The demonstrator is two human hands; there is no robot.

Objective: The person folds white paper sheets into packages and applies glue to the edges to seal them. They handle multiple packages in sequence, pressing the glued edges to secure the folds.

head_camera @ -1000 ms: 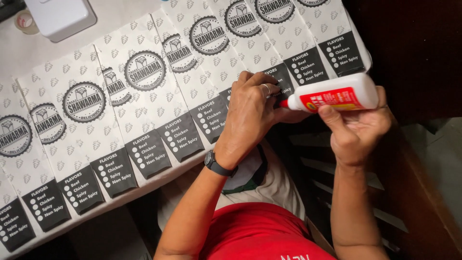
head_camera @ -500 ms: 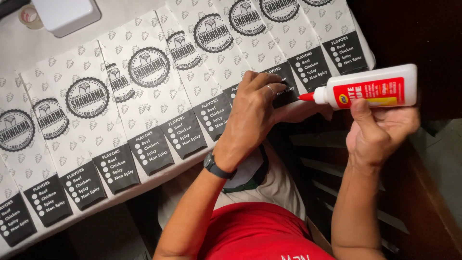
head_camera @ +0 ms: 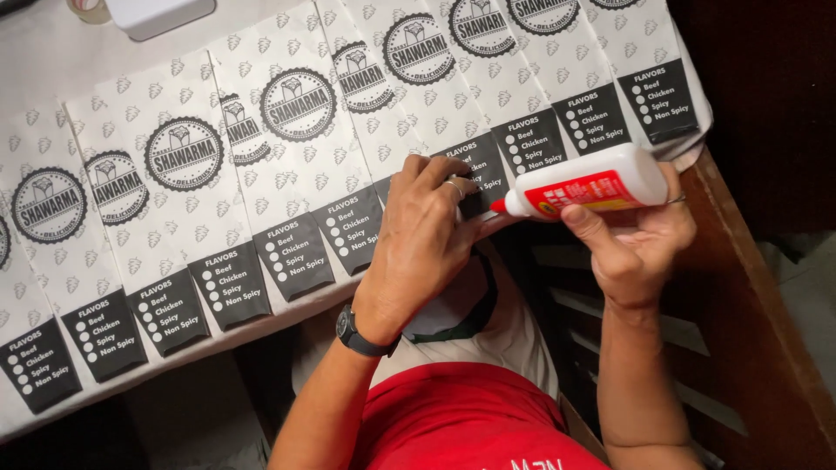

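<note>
One glue bottle point(head_camera: 585, 184), nine-odd printed sleeves point(head_camera: 296, 165)

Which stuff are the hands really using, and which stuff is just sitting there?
In use:
- glue bottle, held by the right hand
- paper sheets, one pressed down by the left hand

Just lying about:
- white box at the table's far edge
- small jar beside it
</note>
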